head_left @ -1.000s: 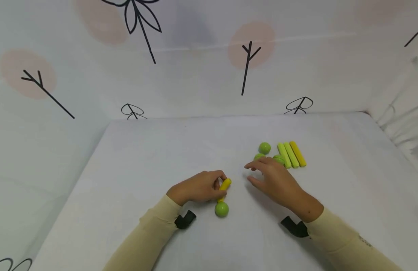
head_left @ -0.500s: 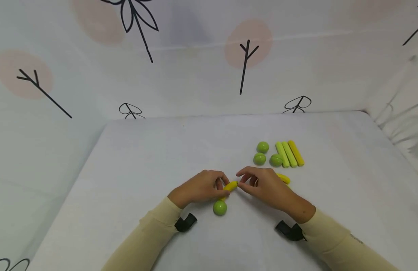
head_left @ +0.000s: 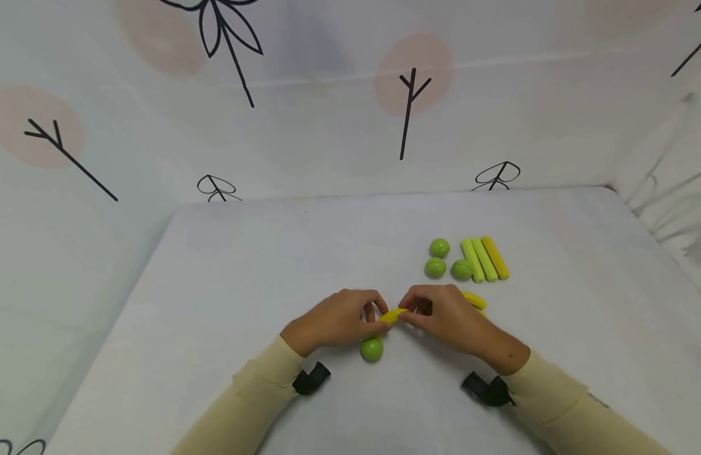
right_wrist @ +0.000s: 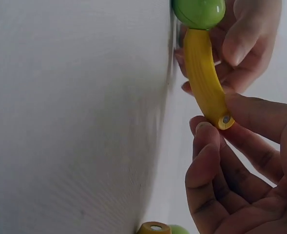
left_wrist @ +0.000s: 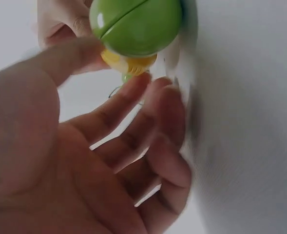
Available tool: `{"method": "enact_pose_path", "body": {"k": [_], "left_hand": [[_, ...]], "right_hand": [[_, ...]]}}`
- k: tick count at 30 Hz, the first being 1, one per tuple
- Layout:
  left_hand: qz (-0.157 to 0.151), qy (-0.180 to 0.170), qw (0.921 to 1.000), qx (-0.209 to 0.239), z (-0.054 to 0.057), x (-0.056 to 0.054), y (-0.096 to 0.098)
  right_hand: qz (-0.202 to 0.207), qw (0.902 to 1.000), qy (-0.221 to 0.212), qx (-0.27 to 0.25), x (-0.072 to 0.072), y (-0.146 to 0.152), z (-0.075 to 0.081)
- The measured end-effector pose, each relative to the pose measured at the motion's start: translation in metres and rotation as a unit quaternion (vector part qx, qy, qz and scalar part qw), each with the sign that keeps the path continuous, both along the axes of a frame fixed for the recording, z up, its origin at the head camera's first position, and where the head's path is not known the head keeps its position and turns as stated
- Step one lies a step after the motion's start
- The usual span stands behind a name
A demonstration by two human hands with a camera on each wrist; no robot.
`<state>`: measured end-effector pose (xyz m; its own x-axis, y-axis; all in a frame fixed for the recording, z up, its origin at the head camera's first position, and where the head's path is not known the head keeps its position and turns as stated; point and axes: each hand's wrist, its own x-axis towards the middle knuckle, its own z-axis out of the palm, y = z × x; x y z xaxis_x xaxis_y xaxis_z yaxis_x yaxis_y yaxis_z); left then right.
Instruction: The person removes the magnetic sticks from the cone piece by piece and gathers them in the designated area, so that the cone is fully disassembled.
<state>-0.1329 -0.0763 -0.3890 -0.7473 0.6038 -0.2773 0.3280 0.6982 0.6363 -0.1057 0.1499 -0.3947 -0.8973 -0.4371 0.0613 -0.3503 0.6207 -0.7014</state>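
Note:
A yellow curved magnetic stick [head_left: 393, 316] bridges my two hands above the white tabletop. Its free end, with a small metal disc, faces the right wrist camera; there my right hand [head_left: 449, 318] pinches it between thumb and fingers. My left hand [head_left: 339, 319] has thumb and fingertips around the stick nearer its other end. That end of the yellow stick [right_wrist: 201, 73] meets a glossy green ball [head_left: 372, 349], which has a seam line. In the left wrist view the green ball [left_wrist: 136, 27] covers much of the stick, so the left fingertips' contact is partly hidden.
Behind the hands lie several green balls [head_left: 435, 267] beside straight light-green sticks [head_left: 484, 260] and a straight yellow stick [head_left: 495, 257]. More yellow curved pieces [head_left: 474, 300] lie partly hidden behind my right hand. A white patterned cloth wall [head_left: 322, 139] rises along the table's back edge.
My right hand has come left and down from near the green balls to the stick's free end. The stick has swung toward the right, its far end now pinched.

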Motion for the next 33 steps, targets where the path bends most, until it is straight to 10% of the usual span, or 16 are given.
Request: {"method": "enact_pose_path", "body": {"k": [10,22,33], "left_hand": [[-0.013,0.01,0.9984,-0.053,0.006,0.004,0.0],[-0.025,0.012,0.9991,0.032,0.006,0.002,-0.004],[0.009,0.088,0.9932,0.075,0.017,-0.003,-0.009]], "right_hand": [[-0.04,0.9985,0.037,0.011,-0.002,0.005,0.005],[-0.08,0.9961,0.035,-0.015,0.0,0.014,0.014],[-0.17,0.9795,0.104,-0.025,0.021,0.059,0.039]]}}
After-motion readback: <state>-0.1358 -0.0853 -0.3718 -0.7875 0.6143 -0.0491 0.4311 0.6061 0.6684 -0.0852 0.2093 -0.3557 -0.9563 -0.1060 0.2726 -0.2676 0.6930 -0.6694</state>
